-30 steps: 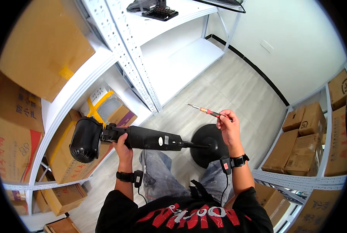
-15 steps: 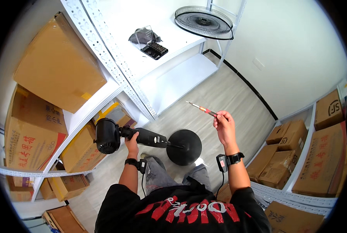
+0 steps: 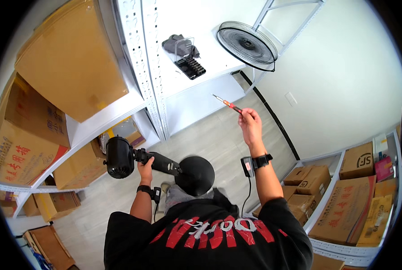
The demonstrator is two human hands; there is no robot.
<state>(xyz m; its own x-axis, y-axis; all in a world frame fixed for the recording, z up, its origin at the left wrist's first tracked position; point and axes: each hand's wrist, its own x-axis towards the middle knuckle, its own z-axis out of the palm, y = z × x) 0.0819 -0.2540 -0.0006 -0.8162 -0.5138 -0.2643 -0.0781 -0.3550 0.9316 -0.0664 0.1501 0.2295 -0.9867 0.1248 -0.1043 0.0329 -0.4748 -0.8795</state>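
Observation:
My left hand (image 3: 146,169) is wrapped round the neck of a black pedestal fan (image 3: 165,164), just beside its motor housing (image 3: 119,157). The fan's round black base (image 3: 195,176) rests on the floor in front of me. In my right hand (image 3: 251,127) is a red and black screwdriver (image 3: 229,104), pinched by its handle end, its metal tip pointing away toward the shelf. Farther off, on the white shelf, lies an open black bit case (image 3: 190,67) with rows of bits. A grey cloth (image 3: 177,45) sits behind it.
A round black wire fan grille (image 3: 247,44) stands at the shelf's right end. Cardboard boxes fill the left rack (image 3: 70,63) and the right rack (image 3: 345,211). A perforated white upright (image 3: 149,67) rises at the shelf's left. Grey flooring (image 3: 210,139) lies between.
My right hand has carried the screwdriver forward, toward the white shelf. My left hand keeps its hold on the fan's neck. The whole view has shifted with my head.

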